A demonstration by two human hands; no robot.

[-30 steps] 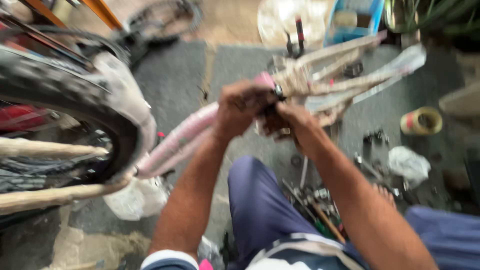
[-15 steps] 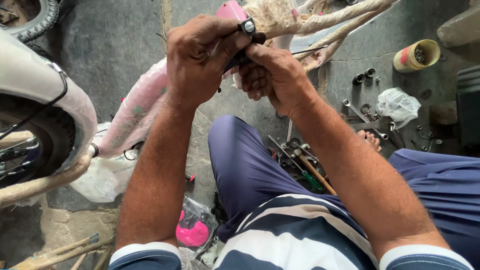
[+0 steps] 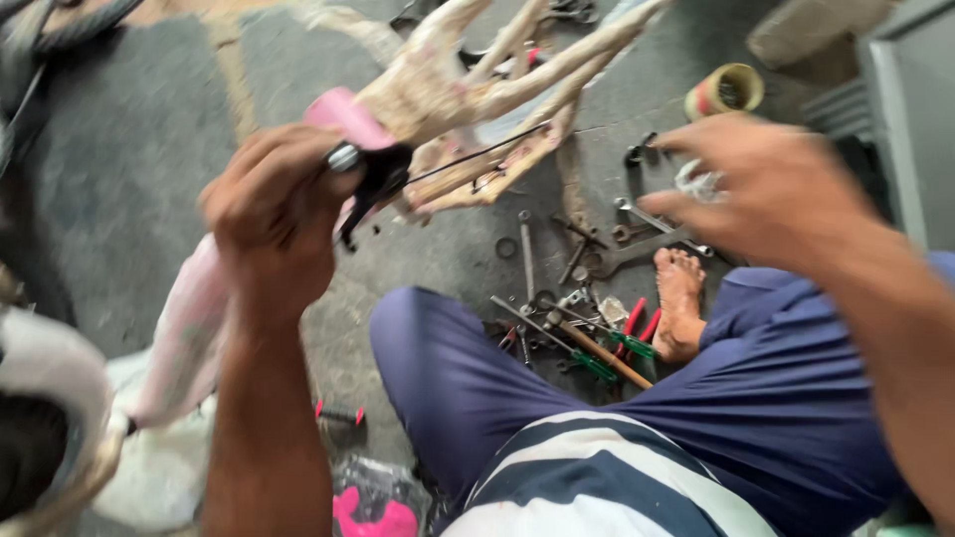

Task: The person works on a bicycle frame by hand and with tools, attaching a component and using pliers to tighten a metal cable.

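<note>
My left hand [image 3: 274,214] is closed around a pink handlebar grip [image 3: 343,114] and the black brake lever [image 3: 376,179] of a paper-wrapped bicycle frame [image 3: 477,85]. A thin black cable [image 3: 477,154] runs from the lever toward the frame. My right hand [image 3: 771,184] hovers to the right with fingers spread, holding nothing, above wrenches on the floor. The pink frame tube [image 3: 189,338] slants down to the lower left.
Wrenches [image 3: 652,234], pliers with red handles [image 3: 637,323] and green-handled tools [image 3: 597,363] lie on the concrete by my bare foot [image 3: 679,298]. A tape roll [image 3: 724,91] sits at the back right. A wrapped wheel [image 3: 45,418] is at the left. A pink packet [image 3: 373,512] lies near my knee.
My right hand has let go of the brake lever and swung out to the right, open. The left hand stays on the grip. The view has shifted.
</note>
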